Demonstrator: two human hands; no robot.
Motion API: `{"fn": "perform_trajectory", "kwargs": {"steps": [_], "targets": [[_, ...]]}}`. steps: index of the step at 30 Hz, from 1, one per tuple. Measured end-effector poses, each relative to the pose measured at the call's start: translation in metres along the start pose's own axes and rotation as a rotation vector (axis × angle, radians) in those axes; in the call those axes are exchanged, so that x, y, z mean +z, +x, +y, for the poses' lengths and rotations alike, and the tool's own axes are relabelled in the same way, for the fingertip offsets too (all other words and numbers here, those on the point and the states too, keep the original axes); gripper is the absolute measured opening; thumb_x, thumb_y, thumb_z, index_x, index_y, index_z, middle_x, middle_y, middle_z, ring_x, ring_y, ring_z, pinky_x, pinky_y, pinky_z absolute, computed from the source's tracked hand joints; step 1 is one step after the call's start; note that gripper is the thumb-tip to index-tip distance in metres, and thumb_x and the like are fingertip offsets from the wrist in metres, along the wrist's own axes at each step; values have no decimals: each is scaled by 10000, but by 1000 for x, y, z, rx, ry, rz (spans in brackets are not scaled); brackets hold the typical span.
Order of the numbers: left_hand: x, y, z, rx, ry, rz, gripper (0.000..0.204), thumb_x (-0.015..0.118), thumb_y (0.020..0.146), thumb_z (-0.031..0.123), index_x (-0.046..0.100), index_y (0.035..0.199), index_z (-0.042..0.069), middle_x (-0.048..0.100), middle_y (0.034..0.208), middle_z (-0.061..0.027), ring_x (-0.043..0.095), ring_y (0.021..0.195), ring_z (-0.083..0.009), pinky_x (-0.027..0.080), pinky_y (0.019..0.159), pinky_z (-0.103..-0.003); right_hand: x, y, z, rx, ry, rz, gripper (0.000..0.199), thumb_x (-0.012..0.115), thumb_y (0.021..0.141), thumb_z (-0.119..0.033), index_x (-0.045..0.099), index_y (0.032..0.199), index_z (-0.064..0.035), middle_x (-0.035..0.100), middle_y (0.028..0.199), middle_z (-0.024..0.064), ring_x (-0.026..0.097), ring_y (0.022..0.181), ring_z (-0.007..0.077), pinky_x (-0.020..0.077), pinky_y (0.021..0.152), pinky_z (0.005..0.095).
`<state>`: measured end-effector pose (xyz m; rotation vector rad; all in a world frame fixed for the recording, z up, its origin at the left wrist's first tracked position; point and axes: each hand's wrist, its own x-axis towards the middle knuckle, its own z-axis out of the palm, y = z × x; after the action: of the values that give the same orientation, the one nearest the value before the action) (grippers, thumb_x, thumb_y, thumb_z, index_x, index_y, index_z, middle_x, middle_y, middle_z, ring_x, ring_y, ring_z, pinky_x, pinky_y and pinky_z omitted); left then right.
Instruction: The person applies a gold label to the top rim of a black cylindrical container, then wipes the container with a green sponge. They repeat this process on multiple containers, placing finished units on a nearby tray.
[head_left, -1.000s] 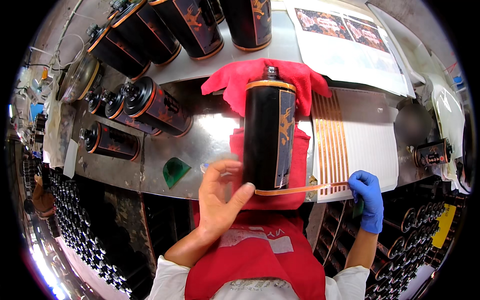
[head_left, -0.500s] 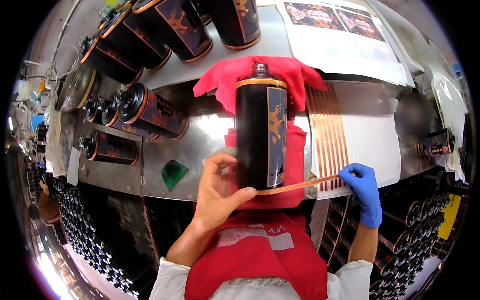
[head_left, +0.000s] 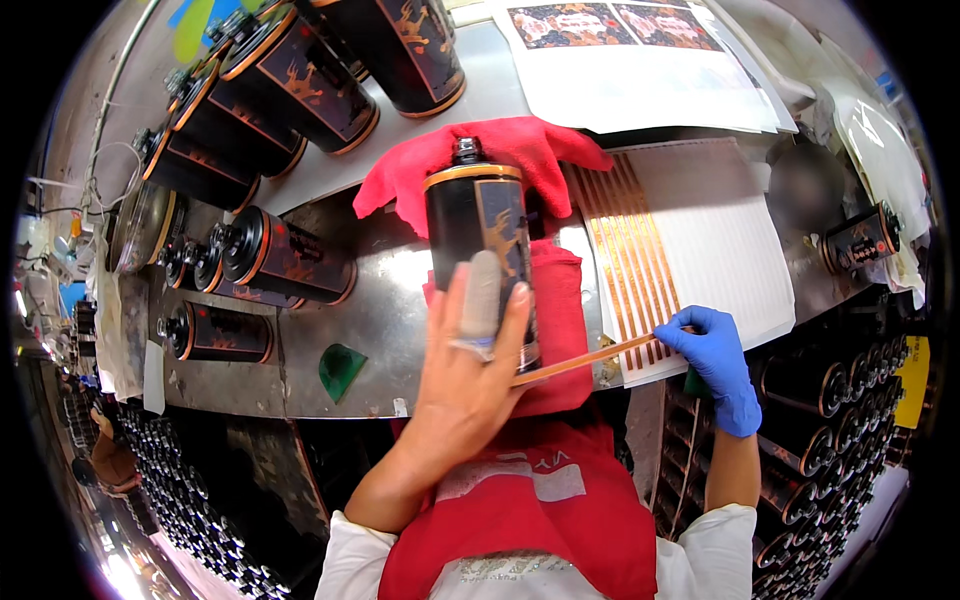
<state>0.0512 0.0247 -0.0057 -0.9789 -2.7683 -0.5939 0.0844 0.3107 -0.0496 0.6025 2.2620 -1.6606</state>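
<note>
The left hand lies over the lower part of the bottle, fingers slightly parted (one wears a pale cover). The gloved right hand pinches a copper strip running toward the bottle's base. The bottle rests on red cloth.

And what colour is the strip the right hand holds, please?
The strip is coppery orange, clearest in the head view.

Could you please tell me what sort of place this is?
It looks like a workshop, perhaps for finishing bottles by hand: a black bottle rests over red cloth at a metal bench, copper-coloured strips lie on white paper beside it, and rows of bottles sit below bench level.
</note>
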Motion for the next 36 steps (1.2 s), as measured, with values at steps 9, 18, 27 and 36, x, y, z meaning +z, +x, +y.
{"fn": "perform_trajectory", "kwargs": {"steps": [9,18,27,36], "targets": [[1,-43,-31,-273,-154,38,1222,863,570,224,28,1399,-106,441,1291,-292,493,1151,-407,428,916,-406,41,-18,-39,29,155,-182,140,744,722,-105,650,751,-5,577,661,-8,504,616,50,428,578,200],[-11,2,-2,35,108,-12,850,835,580,246,457,1303,8,313,1356,-341,345,1238,-504,296,1022,-508,41,-13,-35,94,205,-246,141,727,749,-126,655,773,-7,600,716,0,526,647,49,436,588,202],[15,-49,-49,-368,-576,-93,1234,862,546,407,117,1422,-41,246,1387,-363,286,1290,-494,316,1012,-509,91,-25,-72,-195,161,-452,142,706,784,-142,647,802,-14,571,686,16,472,579,55,412,547,214],[2,-15,-22,-71,-320,104,912,850,568,302,424,1334,48,280,1355,-372,260,1271,-538,174,1018,-619,90,-25,-75,-190,134,-408,137,711,782,-135,651,809,-15,566,684,9,459,561,47,401,526,200]]}}
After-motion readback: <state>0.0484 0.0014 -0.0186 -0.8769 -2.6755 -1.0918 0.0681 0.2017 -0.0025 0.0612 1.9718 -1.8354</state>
